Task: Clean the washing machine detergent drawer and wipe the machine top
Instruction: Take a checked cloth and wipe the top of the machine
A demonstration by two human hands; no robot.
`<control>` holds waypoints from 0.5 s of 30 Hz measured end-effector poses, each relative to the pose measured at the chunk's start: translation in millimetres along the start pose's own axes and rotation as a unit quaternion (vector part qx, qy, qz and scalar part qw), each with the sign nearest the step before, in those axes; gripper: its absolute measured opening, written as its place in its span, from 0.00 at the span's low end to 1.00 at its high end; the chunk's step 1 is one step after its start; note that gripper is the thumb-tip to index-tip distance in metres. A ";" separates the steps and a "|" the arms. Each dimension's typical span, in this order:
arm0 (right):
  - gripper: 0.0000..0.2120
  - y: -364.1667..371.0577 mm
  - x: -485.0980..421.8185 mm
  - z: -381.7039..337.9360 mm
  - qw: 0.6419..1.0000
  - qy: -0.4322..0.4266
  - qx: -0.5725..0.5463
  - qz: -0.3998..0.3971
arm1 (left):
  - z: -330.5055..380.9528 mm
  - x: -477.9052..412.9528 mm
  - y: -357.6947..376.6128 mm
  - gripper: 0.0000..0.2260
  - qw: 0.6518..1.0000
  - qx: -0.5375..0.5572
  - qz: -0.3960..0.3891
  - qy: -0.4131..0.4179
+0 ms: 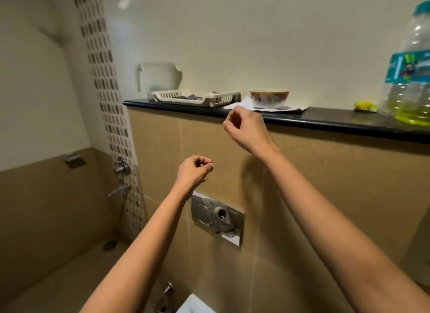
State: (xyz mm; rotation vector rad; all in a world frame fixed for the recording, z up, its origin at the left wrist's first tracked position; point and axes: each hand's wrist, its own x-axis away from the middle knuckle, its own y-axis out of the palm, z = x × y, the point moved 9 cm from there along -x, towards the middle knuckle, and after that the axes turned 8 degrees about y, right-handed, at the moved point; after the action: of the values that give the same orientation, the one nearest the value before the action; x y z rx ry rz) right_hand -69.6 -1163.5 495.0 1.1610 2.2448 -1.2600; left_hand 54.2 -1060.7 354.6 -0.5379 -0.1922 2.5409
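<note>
No washing machine or detergent drawer is in view. I face a tiled bathroom wall with a black stone ledge [325, 122]. My right hand [245, 128] is raised just below the ledge's front edge, fingers curled in, nothing visible in it. It sits close to a white cloth or paper [237, 105] that lies under a patterned bowl [269, 98]. My left hand [194, 170] hangs lower in front of the tan tiles, fingers curled shut and holding nothing.
A white slotted tray [197, 98] and a white container [160, 78] stand on the ledge's left. A large plastic bottle [411, 79] of yellow liquid and a yellow item [364, 105] are at right. A chrome flush plate [217, 217] and taps [121, 173] are on the wall.
</note>
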 end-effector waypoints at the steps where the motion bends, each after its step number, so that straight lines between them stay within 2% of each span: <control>1: 0.06 -1.4 -17.3 -8.7 1.000 -0.015 0.000 0.008 | 4.3 -6.1 -5.0 0.05 1.000 -0.003 0.008 0.006; 5: 0.08 4.9 -100.0 -30.4 0.999 -0.023 0.014 0.023 | 22.0 -35.1 -25.8 0.06 0.999 -0.021 0.028 0.025; 8: 0.11 20.5 -154.8 -33.9 0.999 0.006 0.046 -0.023 | 32.2 -57.2 -37.0 0.06 0.999 -0.026 0.037 0.030; 11: 0.12 42.9 -191.8 -27.7 0.990 0.040 0.090 -0.098 | 40.0 -76.9 -45.6 0.06 0.997 -0.028 0.058 0.034; 15: 0.13 89.7 -205.2 -23.8 0.951 0.047 0.115 -0.282 | 42.7 -94.6 -53.0 0.05 0.996 -0.032 0.069 0.037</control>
State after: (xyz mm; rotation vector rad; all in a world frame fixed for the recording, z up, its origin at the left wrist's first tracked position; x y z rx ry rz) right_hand 130.0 -1220.9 582.1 0.6651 2.6676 -1.7450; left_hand 135.4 -1066.8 438.0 -0.6922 -0.2179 2.6509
